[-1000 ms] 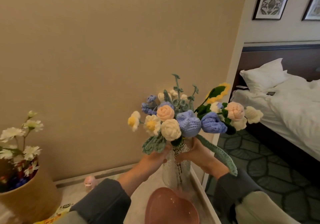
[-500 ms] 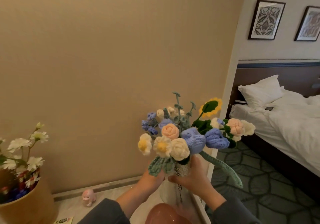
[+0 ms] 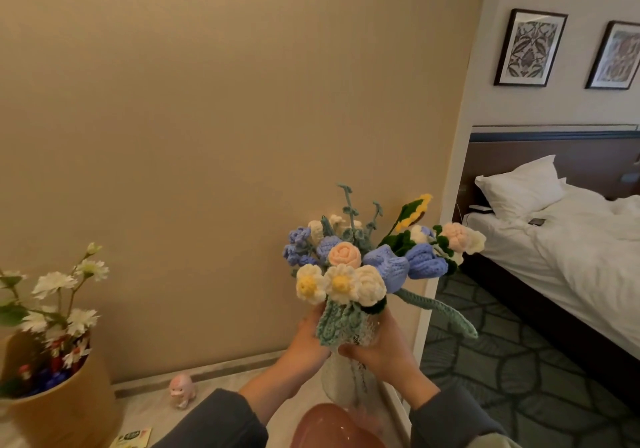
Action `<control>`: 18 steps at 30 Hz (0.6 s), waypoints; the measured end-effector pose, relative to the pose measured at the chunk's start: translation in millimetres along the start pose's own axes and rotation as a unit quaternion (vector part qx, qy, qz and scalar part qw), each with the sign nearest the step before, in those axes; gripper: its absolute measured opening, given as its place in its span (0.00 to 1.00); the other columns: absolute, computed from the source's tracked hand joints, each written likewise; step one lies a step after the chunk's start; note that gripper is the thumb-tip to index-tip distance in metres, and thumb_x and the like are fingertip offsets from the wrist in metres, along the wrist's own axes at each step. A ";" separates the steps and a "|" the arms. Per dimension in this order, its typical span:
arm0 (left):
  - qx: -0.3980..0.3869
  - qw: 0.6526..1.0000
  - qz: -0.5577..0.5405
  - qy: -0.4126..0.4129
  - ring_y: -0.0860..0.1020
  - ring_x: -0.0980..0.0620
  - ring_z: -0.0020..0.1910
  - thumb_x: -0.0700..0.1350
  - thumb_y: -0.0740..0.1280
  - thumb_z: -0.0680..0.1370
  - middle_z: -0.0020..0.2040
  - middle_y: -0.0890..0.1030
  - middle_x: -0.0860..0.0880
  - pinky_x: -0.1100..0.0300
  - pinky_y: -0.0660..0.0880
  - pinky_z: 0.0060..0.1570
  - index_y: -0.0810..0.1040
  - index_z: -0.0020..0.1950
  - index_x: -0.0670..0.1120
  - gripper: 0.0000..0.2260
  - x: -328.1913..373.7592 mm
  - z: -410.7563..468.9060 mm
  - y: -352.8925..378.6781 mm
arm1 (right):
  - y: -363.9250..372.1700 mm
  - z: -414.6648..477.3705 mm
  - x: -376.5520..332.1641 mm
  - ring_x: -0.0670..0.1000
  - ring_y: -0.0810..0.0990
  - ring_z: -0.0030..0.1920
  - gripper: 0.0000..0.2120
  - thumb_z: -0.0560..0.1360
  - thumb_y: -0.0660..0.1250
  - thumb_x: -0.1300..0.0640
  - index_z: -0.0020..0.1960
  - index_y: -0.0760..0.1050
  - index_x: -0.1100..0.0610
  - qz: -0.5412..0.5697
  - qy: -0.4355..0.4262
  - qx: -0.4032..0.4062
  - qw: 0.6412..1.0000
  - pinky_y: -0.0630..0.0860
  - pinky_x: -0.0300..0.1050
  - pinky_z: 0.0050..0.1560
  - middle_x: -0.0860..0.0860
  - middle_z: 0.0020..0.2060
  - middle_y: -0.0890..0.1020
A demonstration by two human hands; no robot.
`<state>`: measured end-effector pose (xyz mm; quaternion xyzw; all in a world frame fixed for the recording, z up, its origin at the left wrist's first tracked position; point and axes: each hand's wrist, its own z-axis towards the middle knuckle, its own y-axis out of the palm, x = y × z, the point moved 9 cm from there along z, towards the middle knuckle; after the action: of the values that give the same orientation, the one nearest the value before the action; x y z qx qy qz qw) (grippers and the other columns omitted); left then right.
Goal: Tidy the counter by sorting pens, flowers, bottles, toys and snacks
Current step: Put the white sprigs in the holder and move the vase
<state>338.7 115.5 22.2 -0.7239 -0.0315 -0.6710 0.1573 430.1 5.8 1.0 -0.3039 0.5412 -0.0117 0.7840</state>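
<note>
Together, left hand (image 3: 304, 347) and right hand (image 3: 386, 356) grip crochet bouquet (image 3: 356, 267); packet (image 3: 133, 436) print unreadable

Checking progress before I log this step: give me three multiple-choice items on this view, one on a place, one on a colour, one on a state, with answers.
1. Where is the pink pig toy? A in the paper tub; B on the counter by the wall; C on the bed.
2. What colour are the crochet bouquet's two big tulips? A blue; B red; C black.
3. How is the crochet bouquet held? A by one hand; B lying loose; C by both hands at its base.
Answers: B, it stands on the counter at the wall's foot; A, both are blue; C, left hand and right hand grip its base at the clear vase's mouth.
</note>
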 end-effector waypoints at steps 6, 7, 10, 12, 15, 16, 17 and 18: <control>-0.009 1.000 -0.002 -0.005 0.71 0.70 0.51 0.56 0.64 0.78 0.53 0.70 0.70 0.72 0.72 0.47 0.66 0.51 0.70 0.09 -1.2 4.9 0.5 | 1.6 5.8 -0.8 0.48 0.75 0.63 0.46 0.57 0.81 0.51 0.69 0.63 0.51 0.032 -0.009 -0.004 0.999 0.74 0.50 0.62 0.47 0.62 0.75; -0.012 1.000 -0.003 -0.007 0.71 0.72 0.49 0.56 0.64 0.78 0.52 0.70 0.71 0.75 0.71 0.42 0.66 0.51 0.70 0.10 -2.4 3.9 -0.2 | 3.7 5.7 -1.8 0.48 0.74 0.64 0.45 0.56 0.81 0.51 0.68 0.63 0.49 0.041 -0.014 -0.008 0.999 0.74 0.49 0.63 0.47 0.62 0.75; -0.020 1.000 -0.003 -0.014 0.73 0.74 0.46 0.53 0.65 0.79 0.51 0.73 0.70 0.77 0.72 0.37 0.68 0.52 0.69 0.10 -4.9 1.7 -1.1 | 5.0 5.6 -2.3 0.39 0.72 0.62 0.44 0.56 0.79 0.49 0.66 0.59 0.42 0.042 -0.023 -0.006 0.999 0.71 0.34 0.60 0.41 0.61 0.72; -0.031 0.999 0.006 -0.022 0.75 0.69 0.50 0.51 0.64 0.79 0.54 0.75 0.66 0.74 0.73 0.42 0.70 0.59 0.65 0.12 -8.3 0.1 -1.4 | 5.1 3.1 -2.1 0.36 0.71 0.61 0.43 0.58 0.80 0.52 0.66 0.59 0.41 0.024 -0.018 -0.003 1.000 0.70 0.27 0.54 0.37 0.60 0.70; -0.025 0.999 0.028 -0.037 0.74 0.62 0.54 0.48 0.63 0.80 0.61 0.74 0.58 0.70 0.72 0.44 0.66 0.67 0.57 0.16 -13.4 -4.0 -8.7 | 7.8 -7.4 7.5 0.53 0.70 0.68 0.47 0.62 0.81 0.53 0.73 0.58 0.55 -0.009 0.024 0.012 1.000 0.73 0.46 0.61 0.50 0.65 0.71; -0.015 0.998 0.033 -0.048 0.73 0.61 0.53 0.47 0.62 0.81 0.62 0.73 0.57 0.70 0.72 0.41 0.65 0.69 0.56 0.17 -15.4 -6.7 -13.2 | 4.2 -15.6 11.1 0.56 0.69 0.68 0.50 0.62 0.81 0.49 0.75 0.56 0.57 -0.042 0.059 0.034 0.997 0.72 0.52 0.63 0.53 0.67 0.69; -0.003 0.998 0.036 -0.059 0.73 0.60 0.52 0.47 0.61 0.81 0.64 0.72 0.54 0.70 0.71 0.40 0.64 0.71 0.53 0.19 -18.9 -9.8 -18.9 | -1.8 -24.8 13.0 0.56 0.70 0.66 0.49 0.63 0.80 0.46 0.74 0.57 0.58 -0.068 0.086 0.067 0.992 0.73 0.54 0.62 0.55 0.66 0.67; 0.009 0.997 0.038 -0.070 0.73 0.57 0.54 0.46 0.60 0.82 0.66 0.71 0.52 0.68 0.72 0.41 0.63 0.72 0.51 0.19 -23.1 -14.0 -25.3 | -8.4 -34.2 9.7 0.55 0.72 0.61 0.45 0.63 0.79 0.44 0.72 0.61 0.58 -0.079 0.091 0.106 0.987 0.75 0.54 0.57 0.54 0.62 0.69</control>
<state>316.5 139.5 4.9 -0.7682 -0.0207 -0.6122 0.1862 407.4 -20.4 -10.9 -0.2586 0.5806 -0.1585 0.7556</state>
